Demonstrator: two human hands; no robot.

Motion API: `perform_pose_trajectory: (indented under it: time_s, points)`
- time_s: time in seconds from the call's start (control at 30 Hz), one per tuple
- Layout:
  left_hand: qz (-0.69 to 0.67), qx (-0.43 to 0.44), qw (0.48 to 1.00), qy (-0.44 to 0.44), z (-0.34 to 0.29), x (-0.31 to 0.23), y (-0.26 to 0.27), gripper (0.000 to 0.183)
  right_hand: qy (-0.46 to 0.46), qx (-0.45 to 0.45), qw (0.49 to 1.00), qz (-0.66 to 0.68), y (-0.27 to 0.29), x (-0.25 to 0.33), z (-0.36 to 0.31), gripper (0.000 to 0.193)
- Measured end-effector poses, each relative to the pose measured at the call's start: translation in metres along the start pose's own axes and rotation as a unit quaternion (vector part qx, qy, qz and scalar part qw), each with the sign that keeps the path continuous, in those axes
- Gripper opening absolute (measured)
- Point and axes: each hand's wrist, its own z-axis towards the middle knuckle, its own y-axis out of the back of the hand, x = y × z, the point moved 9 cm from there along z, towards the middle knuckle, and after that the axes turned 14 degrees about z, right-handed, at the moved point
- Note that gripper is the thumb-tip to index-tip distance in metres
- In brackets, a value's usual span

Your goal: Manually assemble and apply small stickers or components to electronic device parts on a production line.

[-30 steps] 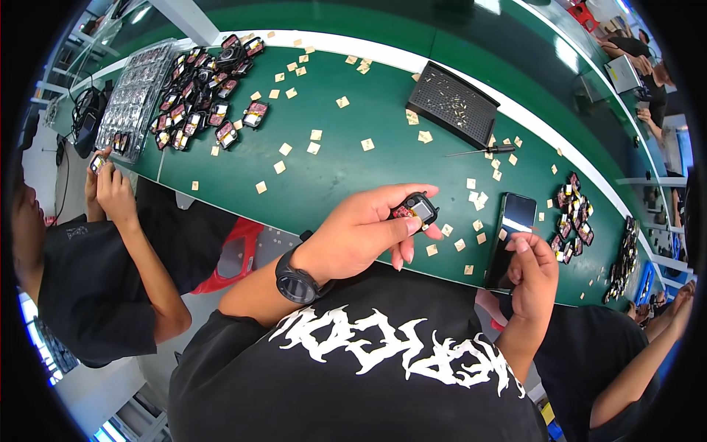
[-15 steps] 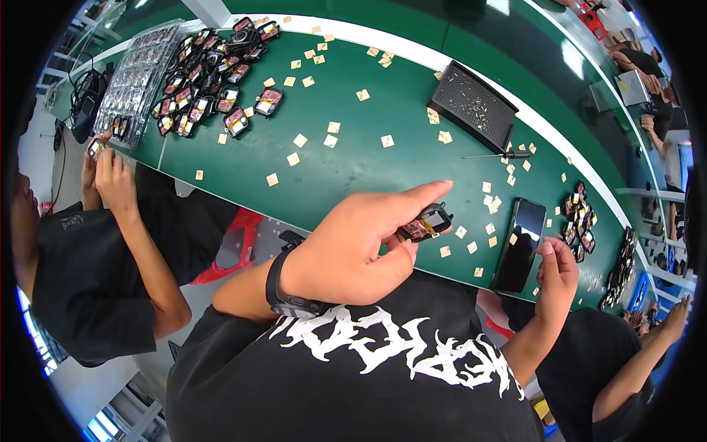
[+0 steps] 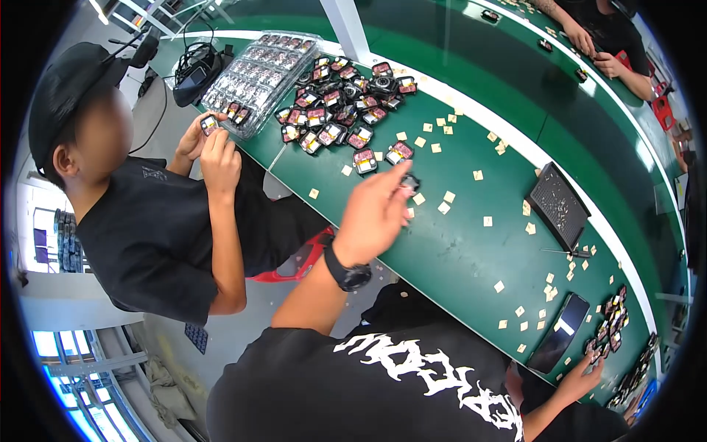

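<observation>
At frame centre, left hand [image 3: 377,214] pinches one small dark part [image 3: 410,181] (blurred); lower right, right hand [image 3: 582,377] spreads open beside one phone [image 3: 560,343].

**A:** Where's open room on my feed?

**B:** Mid desk [image 3: 471,250] is mostly bare green, just small tan squares [image 3: 444,208] scattered about. Far left is jammed: the heap of small black parts [image 3: 342,110] and the clear tray [image 3: 258,77].

**A:** And right?

**B:** I'd dodge the black tray [image 3: 557,206], and the phone [image 3: 560,342] at the near edge.
</observation>
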Motion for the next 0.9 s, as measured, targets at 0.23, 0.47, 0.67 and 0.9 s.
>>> perform_pose_trajectory:
  time_s: [0.23,0.47,0.67,0.9]
  points:
    - [0.043,-0.045,0.997,0.049,0.005,0.029,0.038,0.039,0.075,0.051,0.996,-0.004,-0.007,0.032,-0.007,0.049]
    - [0.125,-0.068,0.987,-0.068,0.012,0.03,0.03,0.025,0.155,-0.023,0.985,0.075,0.014,0.035,-0.021,0.024]
    - [0.384,-0.126,0.909,-0.104,0.001,0.008,0.04,0.035,0.118,-0.045,0.962,0.24,0.017,0.059,-0.019,0.02]
    - [0.183,0.027,0.973,-0.136,-0.041,-0.072,-0.046,0.04,0.097,0.0,0.93,0.355,0.054,0.096,-0.026,0.017]
